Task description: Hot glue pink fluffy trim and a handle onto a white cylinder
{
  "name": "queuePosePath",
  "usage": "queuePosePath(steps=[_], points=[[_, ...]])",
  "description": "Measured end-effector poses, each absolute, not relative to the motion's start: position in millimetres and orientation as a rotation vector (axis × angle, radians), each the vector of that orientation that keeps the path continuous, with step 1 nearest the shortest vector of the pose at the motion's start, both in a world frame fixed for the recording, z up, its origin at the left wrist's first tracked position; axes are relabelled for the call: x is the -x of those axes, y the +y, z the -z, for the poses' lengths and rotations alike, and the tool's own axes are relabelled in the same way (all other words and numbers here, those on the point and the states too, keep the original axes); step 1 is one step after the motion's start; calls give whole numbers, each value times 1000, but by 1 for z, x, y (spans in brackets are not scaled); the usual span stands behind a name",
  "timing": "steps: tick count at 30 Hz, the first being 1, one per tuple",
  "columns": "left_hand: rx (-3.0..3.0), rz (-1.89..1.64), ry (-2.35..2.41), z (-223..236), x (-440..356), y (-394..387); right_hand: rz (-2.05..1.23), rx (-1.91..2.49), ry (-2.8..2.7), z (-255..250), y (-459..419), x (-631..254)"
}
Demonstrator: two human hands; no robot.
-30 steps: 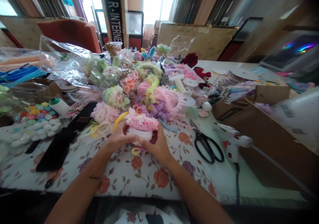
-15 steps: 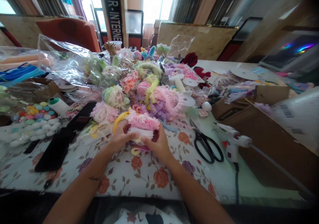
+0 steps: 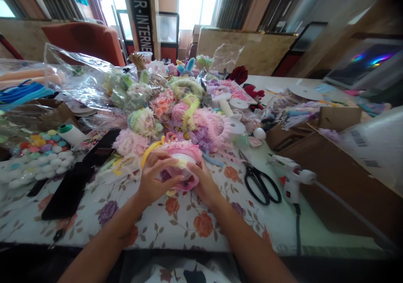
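1. Two hands are sharing one object just below the frame's middle: the left hand [image 3: 157, 177] and the right hand [image 3: 205, 183] are holding a frilly pink piece [image 3: 189, 150] from opposite sides.
2. The left hand is gripping the left edge, thumb and forefinger parted; the right hand is clasping the right edge, its thumb resting near the pale inner part. I am reading this two-sided hold as a way of steadying something soft, with its inside turned toward my camera.
3. Scissors [image 3: 251, 168] are lying right of centre, handles pointing down the frame, and a white glue gun [image 3: 294, 171] is lying beside them; I am guessing both are sitting there for the right hand's easy reach.
4. A flowered cloth [image 3: 151, 228] is covering the lower middle, perhaps protecting the surface. A heap of trimmings [image 3: 208, 125] is filling the centre, pompoms [image 3: 47, 165] are crowding the left, and a cardboard box [image 3: 340, 182] is standing at right.
5. Beyond, I am seeing an orange chair [image 3: 85, 41] at upper left and a bright window [image 3: 197, 1] at top centre.
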State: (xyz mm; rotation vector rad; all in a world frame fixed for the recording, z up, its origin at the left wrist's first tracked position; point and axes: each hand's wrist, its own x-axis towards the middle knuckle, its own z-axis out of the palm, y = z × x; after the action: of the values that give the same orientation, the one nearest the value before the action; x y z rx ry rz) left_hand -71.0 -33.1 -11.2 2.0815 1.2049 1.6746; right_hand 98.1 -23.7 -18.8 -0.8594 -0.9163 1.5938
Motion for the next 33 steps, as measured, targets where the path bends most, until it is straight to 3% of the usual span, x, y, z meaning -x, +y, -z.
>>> queuePosePath(steps=[7, 18, 33], points=[[-1886, -1643, 1171, 8, 66, -34, -1468, 963, -1082, 28, -22, -102], [-1347, -1398, 1029, 9, 76, -26, -1529, 983, -1095, 28, -19, -104], [-1450, -1354, 954, 8, 81, -24, -1472, 957, -1082, 25, -24, -100]])
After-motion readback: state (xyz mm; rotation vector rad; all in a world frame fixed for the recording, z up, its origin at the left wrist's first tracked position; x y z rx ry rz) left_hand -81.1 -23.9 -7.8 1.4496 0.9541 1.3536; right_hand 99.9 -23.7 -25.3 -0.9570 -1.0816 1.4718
